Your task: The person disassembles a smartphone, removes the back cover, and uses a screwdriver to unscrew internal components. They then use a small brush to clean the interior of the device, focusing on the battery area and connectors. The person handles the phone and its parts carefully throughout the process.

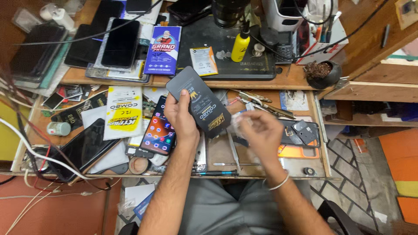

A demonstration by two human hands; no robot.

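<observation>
Overall, the work surface is a wooden pull-out tray [322, 143] beneath a wooden desk [287, 80], both heavily cluttered. The left hand [180, 117] holds a black flat packet [198, 102] tilted above the tray's middle, fingers clamped along its lower left edge. The right hand [257, 132] is just beside the packet's lower right corner, fingers curled together on a small pale, blurred item [238, 122]; what it is cannot be told. Below the left hand a lit phone [159, 130] lies on the tray. Tweezers [234, 152] and an orange phone case [298, 152] lie near the right hand. A yellow bottle [240, 45] stands on a black mat [226, 56] on the desk. Tangled cables [39, 161] hang at the left. Floor below shows patterned tiles [352, 174].
</observation>
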